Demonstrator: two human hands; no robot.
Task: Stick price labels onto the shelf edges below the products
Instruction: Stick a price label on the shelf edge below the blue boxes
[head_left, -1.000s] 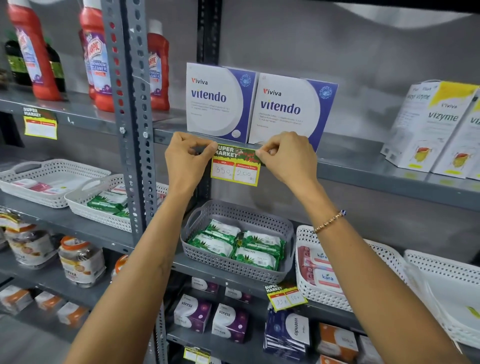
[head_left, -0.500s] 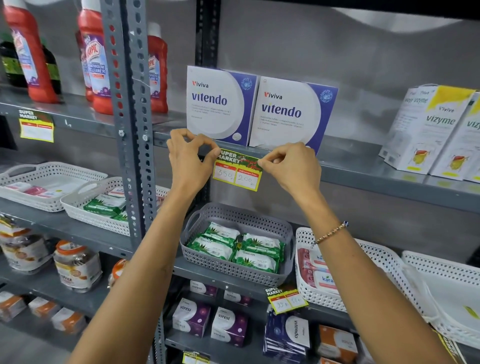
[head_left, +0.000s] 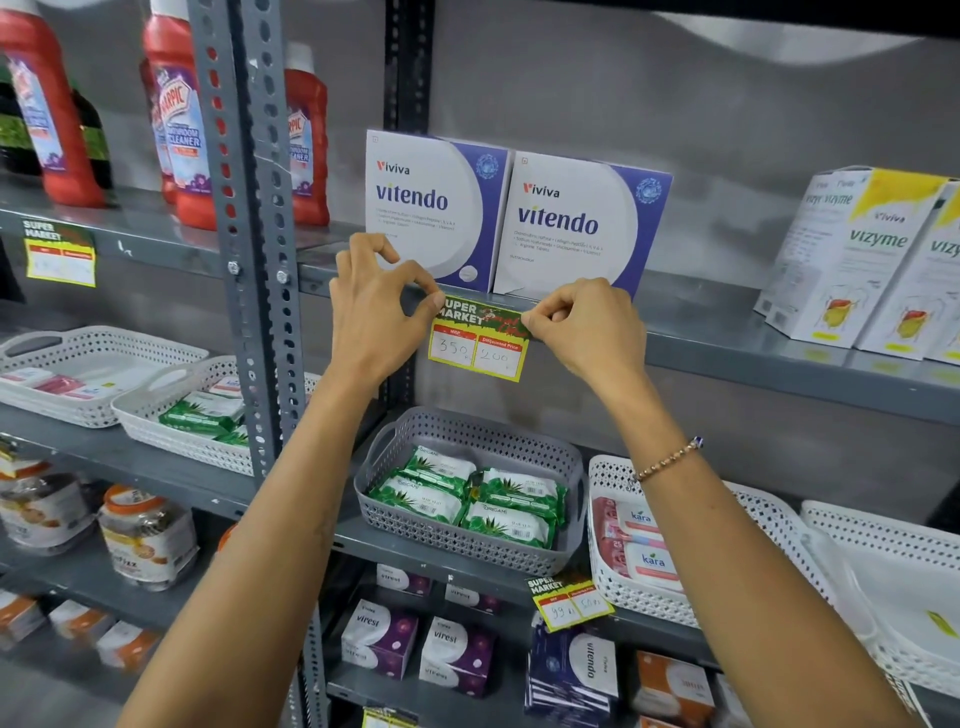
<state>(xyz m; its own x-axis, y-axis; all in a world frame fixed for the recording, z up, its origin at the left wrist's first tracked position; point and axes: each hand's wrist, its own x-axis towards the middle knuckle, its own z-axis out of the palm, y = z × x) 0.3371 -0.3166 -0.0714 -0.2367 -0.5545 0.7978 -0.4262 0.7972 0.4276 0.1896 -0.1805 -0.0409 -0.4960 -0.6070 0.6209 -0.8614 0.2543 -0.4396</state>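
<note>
A yellow and green price label (head_left: 480, 340) marked 350 and 200 lies against the grey shelf edge (head_left: 753, 353) below two white and purple Vitendo boxes (head_left: 571, 228). My left hand (head_left: 379, 317) pinches the label's top left corner. My right hand (head_left: 587, 327) pinches its top right corner. The label's lower half hangs below the edge. Two other labels are stuck on shelf edges: one at the far left (head_left: 60, 252) under the red bottles, one lower down (head_left: 569, 603).
Red cleaner bottles (head_left: 182, 119) stand on the upper left shelf beside a perforated grey upright (head_left: 249, 218). Vizyme boxes (head_left: 862, 260) stand at the right. A grey basket (head_left: 571, 525) of green packets and white baskets (head_left: 779, 525) sit on the shelf below.
Both hands and the label have shifted slightly right and down in the view as the camera moved. The hands keep pinching the label's top corners at the shelf edge.
</note>
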